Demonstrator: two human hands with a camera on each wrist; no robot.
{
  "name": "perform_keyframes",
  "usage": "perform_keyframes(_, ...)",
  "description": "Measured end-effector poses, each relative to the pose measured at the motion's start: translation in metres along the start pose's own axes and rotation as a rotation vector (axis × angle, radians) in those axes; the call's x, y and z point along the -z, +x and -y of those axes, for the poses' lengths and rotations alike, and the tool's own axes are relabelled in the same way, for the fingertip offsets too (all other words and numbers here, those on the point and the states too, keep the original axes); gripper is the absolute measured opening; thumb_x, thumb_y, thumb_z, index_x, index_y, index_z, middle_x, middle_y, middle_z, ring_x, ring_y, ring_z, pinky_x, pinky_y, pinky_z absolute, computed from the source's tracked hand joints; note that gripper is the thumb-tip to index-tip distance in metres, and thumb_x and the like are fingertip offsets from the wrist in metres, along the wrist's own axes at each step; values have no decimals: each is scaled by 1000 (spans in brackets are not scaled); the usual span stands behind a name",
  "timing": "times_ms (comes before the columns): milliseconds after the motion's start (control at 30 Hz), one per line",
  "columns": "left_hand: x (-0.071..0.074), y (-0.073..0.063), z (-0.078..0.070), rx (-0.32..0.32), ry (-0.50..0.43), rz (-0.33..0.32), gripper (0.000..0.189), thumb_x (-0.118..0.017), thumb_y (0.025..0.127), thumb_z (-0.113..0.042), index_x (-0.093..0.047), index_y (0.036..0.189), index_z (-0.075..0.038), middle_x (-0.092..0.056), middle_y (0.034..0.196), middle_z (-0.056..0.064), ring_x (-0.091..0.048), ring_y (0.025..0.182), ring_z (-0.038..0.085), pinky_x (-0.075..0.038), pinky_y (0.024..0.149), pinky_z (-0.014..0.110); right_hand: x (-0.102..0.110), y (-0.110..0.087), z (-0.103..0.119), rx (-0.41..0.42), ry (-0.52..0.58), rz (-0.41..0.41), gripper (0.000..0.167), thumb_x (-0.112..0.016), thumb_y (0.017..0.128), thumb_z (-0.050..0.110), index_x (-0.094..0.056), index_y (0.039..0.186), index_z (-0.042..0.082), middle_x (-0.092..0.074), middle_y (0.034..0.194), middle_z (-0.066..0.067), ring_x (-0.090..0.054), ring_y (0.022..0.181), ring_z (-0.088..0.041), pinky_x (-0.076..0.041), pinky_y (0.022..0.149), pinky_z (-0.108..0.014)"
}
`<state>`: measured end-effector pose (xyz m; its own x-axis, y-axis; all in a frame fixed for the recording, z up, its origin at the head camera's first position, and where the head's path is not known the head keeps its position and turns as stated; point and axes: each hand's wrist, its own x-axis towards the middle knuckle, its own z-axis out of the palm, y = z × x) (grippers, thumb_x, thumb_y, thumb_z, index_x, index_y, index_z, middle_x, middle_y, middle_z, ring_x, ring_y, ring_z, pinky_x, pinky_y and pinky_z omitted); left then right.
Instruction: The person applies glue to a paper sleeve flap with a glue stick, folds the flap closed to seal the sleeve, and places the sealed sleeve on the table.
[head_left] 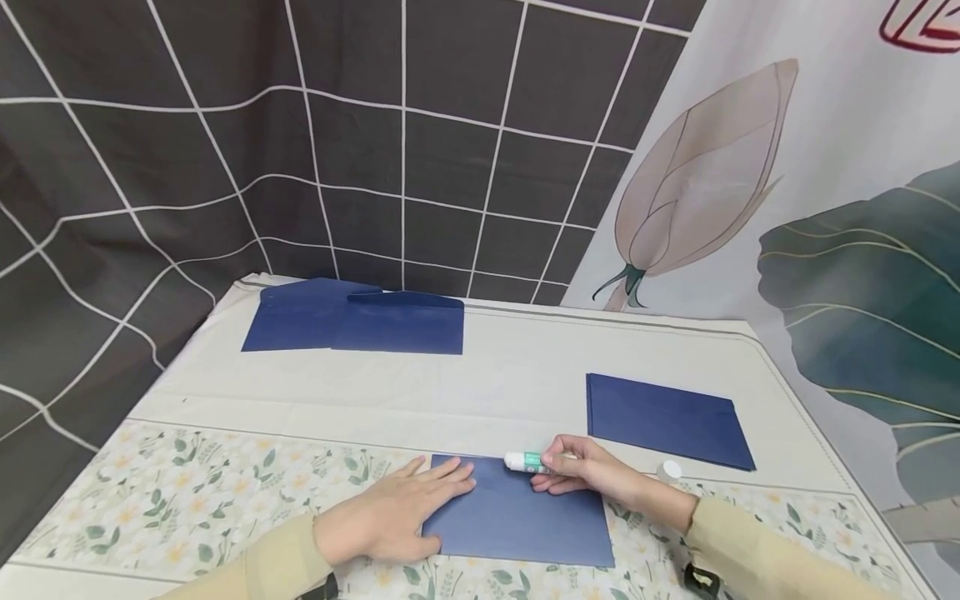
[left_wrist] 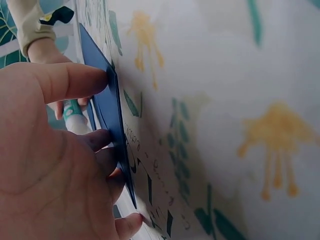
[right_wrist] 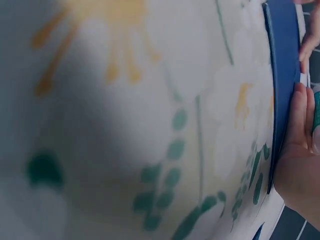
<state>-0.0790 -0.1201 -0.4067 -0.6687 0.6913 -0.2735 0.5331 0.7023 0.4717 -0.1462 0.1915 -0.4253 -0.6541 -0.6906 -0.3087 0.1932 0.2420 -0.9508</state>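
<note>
A navy blue paper envelope (head_left: 525,525) lies flat at the front of the table. My left hand (head_left: 393,508) rests on its left end with the fingers spread, straight and pressing down. In my right hand (head_left: 592,471) a white glue stick with a green label (head_left: 532,461) is pinched between thumb and fingers. Its white end points left, over the envelope's upper edge. The left wrist view catches the glue stick (left_wrist: 75,117) beyond my thumb. Seen from the right wrist, the envelope (right_wrist: 285,65) runs edge-on under my hand; whether the glue tip touches the paper, I cannot tell.
A small white cap (head_left: 669,472) stands by my right wrist. Behind it lies a stack of navy envelopes (head_left: 667,421). More navy envelopes (head_left: 397,325), overlapping, lie at the back left. A floral strip (head_left: 225,492) crosses the white table cover, with a dark grid curtain (head_left: 450,158) behind.
</note>
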Motion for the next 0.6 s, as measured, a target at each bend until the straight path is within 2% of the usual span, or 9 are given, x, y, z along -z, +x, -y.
perform_keyframes(267,-1,-1,-1,-2,21,-4,67,-54,89,-31,-30,151,-22,-19,161,-6,-15,149,13,-13,120,50,-4,-4,-2,89,-128,23,22,-47,102,21,-47,105,0,-63,117,-29,-69,102,-11,-55,88,-26)
perform_keyframes(433,0,-1,-2,1,14,-1,68,-55,89,-32,-30,152,-23,-19,161,-7,-15,149,13,-13,120,50,-4,-3,-3,102,-126,18,19,-48,101,19,-48,104,0,-63,117,-29,-69,102,-11,-54,89,-26)
perform_keyframes(600,0,-2,1,-11,16,5,67,-53,90,-33,-29,152,-23,-19,161,-5,-15,149,15,-13,120,51,-2,-1,-4,81,-92,23,18,-52,100,19,-50,104,2,-65,115,-27,-70,101,-12,-55,88,-27)
